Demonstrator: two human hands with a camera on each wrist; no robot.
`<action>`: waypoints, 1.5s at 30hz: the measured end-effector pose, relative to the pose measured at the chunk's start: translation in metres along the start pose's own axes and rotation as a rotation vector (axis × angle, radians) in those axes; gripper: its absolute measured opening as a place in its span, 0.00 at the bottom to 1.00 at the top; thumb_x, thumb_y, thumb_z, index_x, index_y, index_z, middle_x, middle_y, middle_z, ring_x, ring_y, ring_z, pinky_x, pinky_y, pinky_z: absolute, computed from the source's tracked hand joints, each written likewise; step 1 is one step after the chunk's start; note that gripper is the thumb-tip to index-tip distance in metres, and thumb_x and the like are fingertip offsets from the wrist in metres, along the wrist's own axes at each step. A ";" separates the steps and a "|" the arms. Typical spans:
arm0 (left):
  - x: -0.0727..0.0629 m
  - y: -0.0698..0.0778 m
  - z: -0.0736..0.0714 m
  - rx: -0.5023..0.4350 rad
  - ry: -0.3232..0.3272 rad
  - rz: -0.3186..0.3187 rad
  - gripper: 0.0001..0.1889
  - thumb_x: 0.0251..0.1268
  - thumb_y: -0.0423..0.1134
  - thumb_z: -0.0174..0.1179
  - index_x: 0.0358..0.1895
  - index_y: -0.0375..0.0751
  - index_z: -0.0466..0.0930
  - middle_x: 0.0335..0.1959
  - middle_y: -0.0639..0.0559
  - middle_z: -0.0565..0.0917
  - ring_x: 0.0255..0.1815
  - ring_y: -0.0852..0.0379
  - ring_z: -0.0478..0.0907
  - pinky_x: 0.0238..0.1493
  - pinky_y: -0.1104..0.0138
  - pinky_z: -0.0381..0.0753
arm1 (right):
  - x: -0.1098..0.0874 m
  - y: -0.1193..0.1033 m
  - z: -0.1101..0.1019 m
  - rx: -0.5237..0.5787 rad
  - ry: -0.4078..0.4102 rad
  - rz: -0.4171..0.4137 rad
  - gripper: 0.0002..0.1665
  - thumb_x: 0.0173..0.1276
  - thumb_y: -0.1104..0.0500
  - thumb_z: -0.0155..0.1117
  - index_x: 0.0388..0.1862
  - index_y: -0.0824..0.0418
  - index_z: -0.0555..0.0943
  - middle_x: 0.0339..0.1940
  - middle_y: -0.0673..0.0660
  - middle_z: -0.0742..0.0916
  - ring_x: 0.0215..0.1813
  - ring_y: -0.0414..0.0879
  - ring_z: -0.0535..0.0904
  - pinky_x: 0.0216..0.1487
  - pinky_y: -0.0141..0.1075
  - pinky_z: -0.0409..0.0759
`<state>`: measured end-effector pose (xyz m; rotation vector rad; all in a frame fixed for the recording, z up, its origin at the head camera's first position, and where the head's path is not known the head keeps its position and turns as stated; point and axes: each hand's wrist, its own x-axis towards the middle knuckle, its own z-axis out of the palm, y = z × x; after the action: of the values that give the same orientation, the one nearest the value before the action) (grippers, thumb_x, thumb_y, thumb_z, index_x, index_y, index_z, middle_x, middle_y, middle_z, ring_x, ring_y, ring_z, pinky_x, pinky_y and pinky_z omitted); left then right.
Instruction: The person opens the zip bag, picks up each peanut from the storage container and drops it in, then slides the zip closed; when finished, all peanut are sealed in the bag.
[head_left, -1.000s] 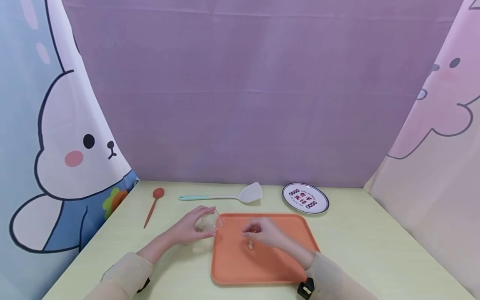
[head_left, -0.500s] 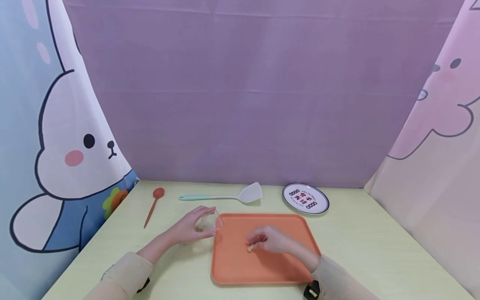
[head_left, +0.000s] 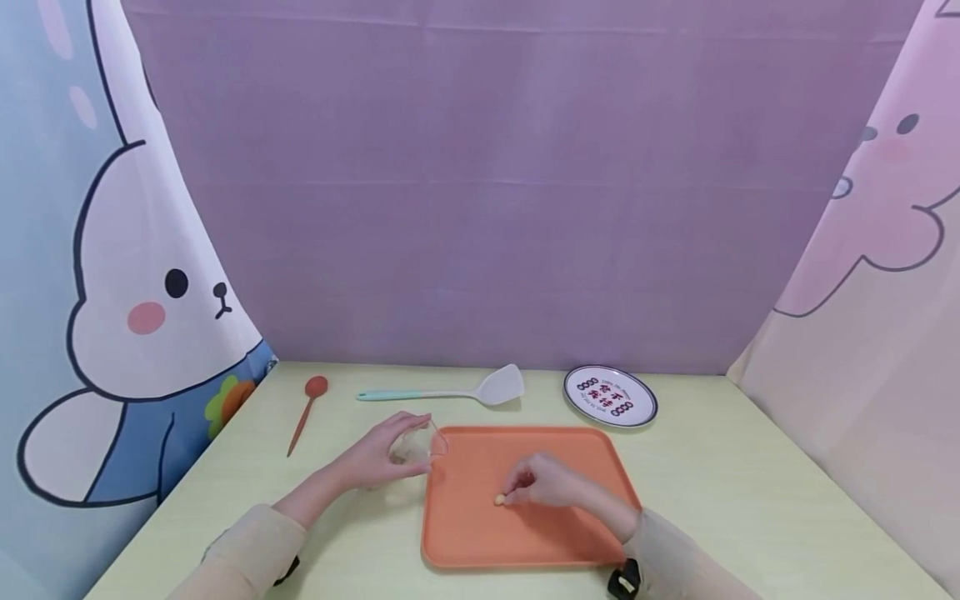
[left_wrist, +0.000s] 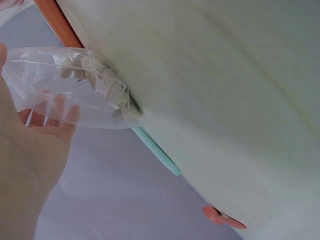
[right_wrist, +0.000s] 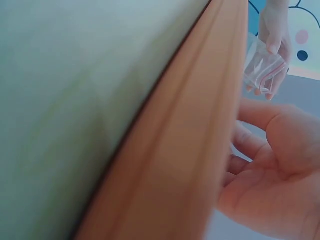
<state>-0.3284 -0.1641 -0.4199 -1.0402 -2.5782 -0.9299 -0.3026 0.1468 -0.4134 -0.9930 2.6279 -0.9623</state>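
Observation:
A clear zip bag (left_wrist: 95,87) hangs from my left hand (head_left: 382,454), which grips it by the sides at the tray's left edge. In the left wrist view, several pale brown lumps that look like peanuts (left_wrist: 115,90) sit in the bag's bottom. My right hand (head_left: 547,482) is low over the orange tray (head_left: 465,542), thumb and fingertips pinching a small pale peanut (head_left: 499,500). The tray's rim hides those fingertips in the right wrist view, where the palm (right_wrist: 280,170) shows.
Behind the tray lie a spatula (head_left: 501,387) with a mint handle and a white plate (head_left: 611,396) with red print. A red spoon (head_left: 317,387) lies at the far left. A purple curtain (head_left: 480,208) closes off the table's back.
My right hand has come down toward the tray, and its fingertips have closed at the peanut. The left hand and the bag have stayed in place.

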 end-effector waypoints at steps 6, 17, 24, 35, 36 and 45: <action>0.001 -0.001 0.001 0.005 -0.003 -0.007 0.38 0.54 0.57 0.65 0.66 0.41 0.67 0.57 0.51 0.75 0.61 0.50 0.71 0.61 0.51 0.71 | -0.001 -0.001 -0.001 0.045 -0.023 0.050 0.06 0.54 0.61 0.72 0.27 0.63 0.84 0.24 0.54 0.86 0.24 0.32 0.73 0.27 0.23 0.72; -0.001 0.000 0.001 -0.003 0.004 0.003 0.38 0.54 0.56 0.65 0.65 0.40 0.68 0.58 0.50 0.75 0.61 0.48 0.71 0.61 0.50 0.70 | -0.002 0.002 -0.004 0.067 -0.001 0.060 0.06 0.54 0.61 0.71 0.27 0.61 0.82 0.25 0.51 0.85 0.26 0.34 0.75 0.28 0.25 0.75; -0.001 0.000 0.002 0.002 0.003 0.011 0.38 0.54 0.57 0.65 0.65 0.39 0.68 0.57 0.50 0.75 0.61 0.48 0.71 0.61 0.50 0.70 | -0.004 -0.003 -0.015 0.038 0.021 0.084 0.07 0.56 0.55 0.71 0.28 0.56 0.83 0.25 0.48 0.85 0.27 0.36 0.77 0.30 0.28 0.76; -0.001 -0.002 0.002 0.004 0.007 -0.009 0.38 0.53 0.56 0.66 0.65 0.42 0.68 0.58 0.52 0.75 0.62 0.50 0.71 0.61 0.51 0.71 | 0.012 -0.022 -0.025 0.030 0.090 0.039 0.05 0.59 0.56 0.68 0.30 0.56 0.84 0.26 0.48 0.86 0.29 0.40 0.79 0.30 0.29 0.77; -0.001 -0.002 0.002 0.006 0.006 -0.006 0.38 0.53 0.56 0.66 0.65 0.42 0.68 0.58 0.52 0.75 0.62 0.50 0.71 0.61 0.50 0.71 | 0.014 -0.024 -0.025 0.027 0.107 0.034 0.05 0.59 0.56 0.69 0.30 0.56 0.84 0.26 0.48 0.85 0.28 0.39 0.78 0.30 0.29 0.76; 0.000 -0.002 0.002 -0.005 0.002 -0.012 0.38 0.52 0.56 0.67 0.66 0.43 0.68 0.57 0.54 0.75 0.61 0.52 0.71 0.62 0.52 0.71 | 0.034 -0.041 -0.018 0.040 0.253 -0.006 0.06 0.59 0.52 0.69 0.31 0.53 0.85 0.25 0.46 0.85 0.27 0.35 0.76 0.29 0.28 0.76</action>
<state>-0.3297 -0.1638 -0.4223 -1.0265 -2.5846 -0.9407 -0.3136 0.1108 -0.3718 -0.9243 2.7943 -1.2104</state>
